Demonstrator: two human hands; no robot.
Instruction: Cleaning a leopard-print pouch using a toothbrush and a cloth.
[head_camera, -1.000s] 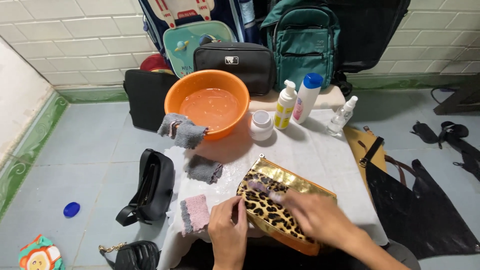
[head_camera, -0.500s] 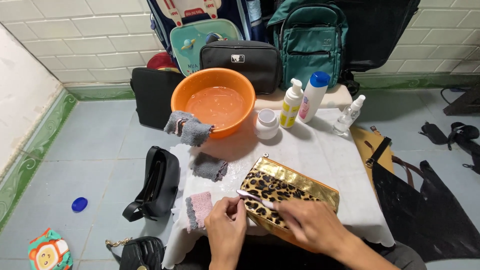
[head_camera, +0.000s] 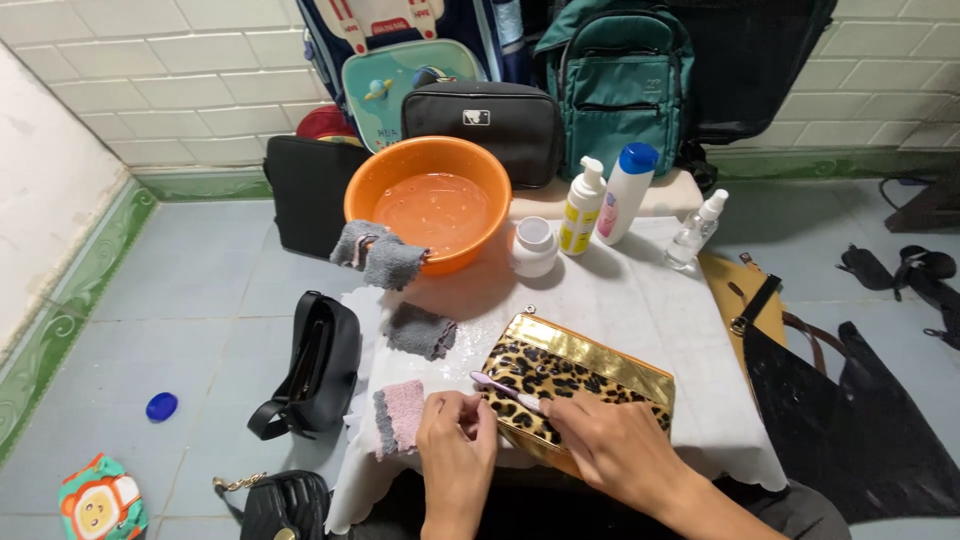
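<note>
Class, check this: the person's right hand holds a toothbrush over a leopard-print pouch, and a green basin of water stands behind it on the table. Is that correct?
Not quite: the basin is orange, not green, as the head view shows. The right hand does hold the toothbrush over the leopard-print pouch.

Three cloths (head_camera: 420, 330), three bottles (head_camera: 582, 205), one basin (head_camera: 430, 200), one pouch (head_camera: 580, 385).

Home washing corner | tiled wall (head_camera: 150, 90) | tiled floor (head_camera: 190, 290) | orange basin (head_camera: 370, 195) | bags (head_camera: 615, 85) piled behind
</note>
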